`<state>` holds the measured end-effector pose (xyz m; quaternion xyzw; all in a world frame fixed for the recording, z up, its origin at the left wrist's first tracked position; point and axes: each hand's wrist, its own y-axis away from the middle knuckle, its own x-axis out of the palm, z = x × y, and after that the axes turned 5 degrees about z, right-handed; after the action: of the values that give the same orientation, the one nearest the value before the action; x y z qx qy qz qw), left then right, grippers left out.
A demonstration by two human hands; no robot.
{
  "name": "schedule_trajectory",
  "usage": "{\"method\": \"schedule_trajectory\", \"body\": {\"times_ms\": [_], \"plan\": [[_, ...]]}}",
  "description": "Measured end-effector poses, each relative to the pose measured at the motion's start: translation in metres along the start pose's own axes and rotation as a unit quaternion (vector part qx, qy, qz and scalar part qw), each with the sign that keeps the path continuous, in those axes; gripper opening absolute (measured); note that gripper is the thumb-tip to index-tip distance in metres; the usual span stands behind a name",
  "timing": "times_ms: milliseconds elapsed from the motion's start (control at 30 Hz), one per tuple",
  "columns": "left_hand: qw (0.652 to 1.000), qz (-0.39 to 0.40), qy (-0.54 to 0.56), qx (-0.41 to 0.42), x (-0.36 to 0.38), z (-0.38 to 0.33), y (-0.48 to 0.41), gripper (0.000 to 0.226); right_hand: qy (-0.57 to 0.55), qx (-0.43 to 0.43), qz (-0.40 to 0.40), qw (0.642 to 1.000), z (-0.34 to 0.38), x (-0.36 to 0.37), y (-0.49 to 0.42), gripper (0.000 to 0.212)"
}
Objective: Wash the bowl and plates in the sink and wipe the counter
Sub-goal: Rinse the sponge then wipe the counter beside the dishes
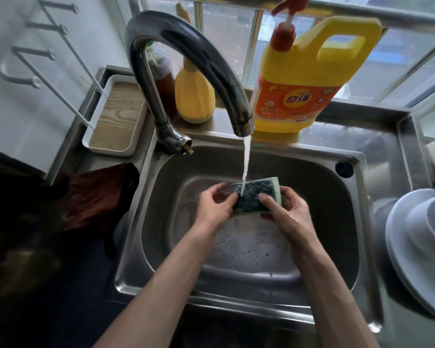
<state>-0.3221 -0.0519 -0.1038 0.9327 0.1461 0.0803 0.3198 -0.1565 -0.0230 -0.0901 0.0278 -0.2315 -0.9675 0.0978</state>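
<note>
Over the steel sink (pixel 347 222) both hands hold a green scouring sponge (pixel 251 195) with a dark scrubbing face. My left hand (pixel 215 207) grips its left end and my right hand (pixel 286 209) grips its right end, thumb on top. Water runs from the curved tap (pixel 191 61) straight onto the sponge. Foamy water lies in the basin's bottom. White plates with a white bowl (pixel 422 247) on top are stacked on the counter at the right.
A big yellow dish-soap jug (pixel 304 79) with a red pump stands behind the sink beside a small yellow bottle (pixel 194 96) and a brown one. A white tray (pixel 116 119) and a dark red cloth (pixel 96 197) lie to the left.
</note>
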Motion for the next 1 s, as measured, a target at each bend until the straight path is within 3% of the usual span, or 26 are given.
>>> {"method": "schedule_trajectory", "body": {"times_ms": [67, 167, 267, 367, 433, 567, 733, 867, 1000], "plan": [[1.000, -0.025, -0.015, -0.009, -0.008, -0.001, 0.007, 0.036, 0.042, -0.035, 0.025, 0.998, -0.004, 0.003, 0.002, 0.038], [0.990, 0.033, 0.108, -0.086, -0.018, -0.011, 0.018, 0.053, 0.173, -0.163, 0.052, 0.970, -0.011, 0.018, 0.006, 0.042], [0.986, 0.075, 0.128, -0.082, -0.024, -0.011, 0.019, 0.041, 0.246, -0.232, 0.083, 0.937, -0.022, 0.027, 0.010, 0.039], [0.982, 0.067, 0.166, -0.056, -0.029, -0.009, 0.019, 0.033, 0.129, -0.156, 0.096, 0.975, -0.020, 0.024, 0.016, 0.040], [0.978, 0.073, 0.188, -0.042, -0.029, -0.007, 0.018, 0.031, 0.021, -0.080, 0.052, 0.995, -0.018, 0.023, 0.015, 0.039], [0.966, 0.117, 0.229, -0.034, -0.020, -0.006, 0.018, 0.028, -0.041, 0.027, 0.039, 0.998, -0.014, 0.021, 0.009, 0.037], [0.972, 0.138, 0.189, -0.014, -0.012, -0.012, 0.017, 0.037, -0.079, 0.010, 0.010, 0.997, -0.006, 0.012, 0.013, 0.030], [0.976, 0.143, 0.161, -0.031, -0.012, -0.005, 0.019, 0.067, -0.104, 0.006, -0.041, 0.994, -0.013, 0.012, 0.021, 0.028], [0.988, 0.114, 0.102, -0.023, -0.009, -0.002, 0.020, 0.039, -0.095, 0.021, 0.013, 0.995, -0.018, 0.015, 0.027, 0.031]]}}
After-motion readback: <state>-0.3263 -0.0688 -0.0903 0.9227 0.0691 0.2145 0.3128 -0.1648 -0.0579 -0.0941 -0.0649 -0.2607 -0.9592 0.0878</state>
